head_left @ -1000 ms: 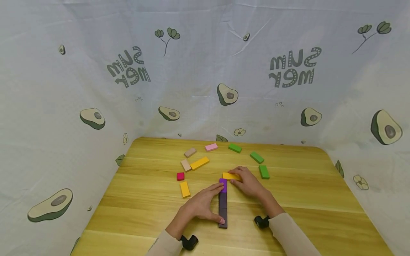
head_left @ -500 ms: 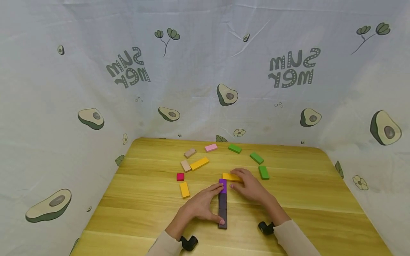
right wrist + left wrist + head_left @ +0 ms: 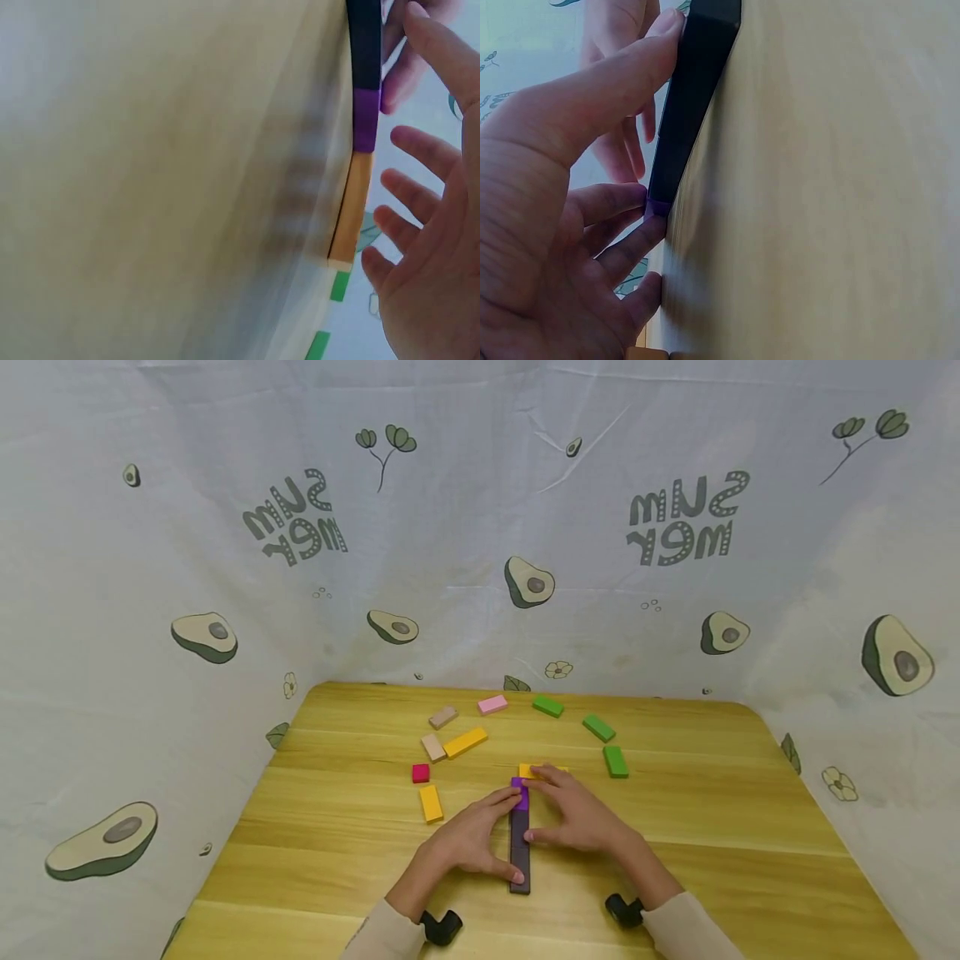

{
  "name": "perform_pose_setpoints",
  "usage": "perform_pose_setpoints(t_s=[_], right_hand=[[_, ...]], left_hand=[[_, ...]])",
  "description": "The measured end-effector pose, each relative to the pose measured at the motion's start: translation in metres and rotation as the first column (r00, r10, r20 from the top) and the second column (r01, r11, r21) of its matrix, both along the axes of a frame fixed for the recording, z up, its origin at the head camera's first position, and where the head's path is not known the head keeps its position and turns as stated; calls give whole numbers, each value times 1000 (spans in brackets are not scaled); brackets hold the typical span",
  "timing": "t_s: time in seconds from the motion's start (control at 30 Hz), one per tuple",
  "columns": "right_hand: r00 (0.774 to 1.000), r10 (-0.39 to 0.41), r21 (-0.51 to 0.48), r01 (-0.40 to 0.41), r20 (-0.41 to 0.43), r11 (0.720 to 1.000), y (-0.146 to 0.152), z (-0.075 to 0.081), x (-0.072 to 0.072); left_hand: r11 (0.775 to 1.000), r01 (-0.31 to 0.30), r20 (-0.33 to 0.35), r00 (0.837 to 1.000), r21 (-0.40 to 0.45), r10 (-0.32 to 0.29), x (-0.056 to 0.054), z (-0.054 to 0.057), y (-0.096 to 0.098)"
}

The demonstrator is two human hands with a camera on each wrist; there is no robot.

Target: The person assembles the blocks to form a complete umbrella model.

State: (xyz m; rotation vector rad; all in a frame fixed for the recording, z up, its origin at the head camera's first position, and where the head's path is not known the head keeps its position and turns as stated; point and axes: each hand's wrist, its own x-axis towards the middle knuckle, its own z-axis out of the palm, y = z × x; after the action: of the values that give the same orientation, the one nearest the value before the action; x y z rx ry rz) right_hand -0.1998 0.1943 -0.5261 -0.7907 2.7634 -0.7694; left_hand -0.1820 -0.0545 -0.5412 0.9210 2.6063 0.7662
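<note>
Two dark blocks (image 3: 520, 850) and a purple block (image 3: 521, 793) form a straight row pointing away from me. Across its far end lies a long yellow block (image 3: 349, 217), partly covered by my right hand in the head view. My left hand (image 3: 468, 839) spans the row from the left, its thumb touching the nearer dark block and its fingertips on the purple one. My right hand (image 3: 581, 814) hovers at the row's right side with relaxed, spread fingers. In the right wrist view those fingers stand apart from the yellow block.
Around the back lie several green blocks (image 3: 598, 727), a pink block (image 3: 492, 704) and tan blocks (image 3: 433, 747). A second long yellow block (image 3: 466, 742), a red cube (image 3: 421, 773) and a shorter yellow block (image 3: 431, 804) lie left on the wooden table (image 3: 315, 827). Printed cloth (image 3: 450, 527) hangs behind.
My right hand has let go of the yellow block and shifted left, toward the purple and dark blocks. The left hand keeps its place on the row.
</note>
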Motion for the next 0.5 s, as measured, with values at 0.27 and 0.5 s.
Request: perform_pose_setpoints(t_s=[0.27,0.5], right_hand=[[999,36,11,-36,-31,999,-3,-4,2],[998,35,2,-35,-42,999,-4,-4,3]], left_hand=[[1000,-1,6,1000,9,1,0,1,0],[1000,-3,7,1000,13,3,0,1,1]])
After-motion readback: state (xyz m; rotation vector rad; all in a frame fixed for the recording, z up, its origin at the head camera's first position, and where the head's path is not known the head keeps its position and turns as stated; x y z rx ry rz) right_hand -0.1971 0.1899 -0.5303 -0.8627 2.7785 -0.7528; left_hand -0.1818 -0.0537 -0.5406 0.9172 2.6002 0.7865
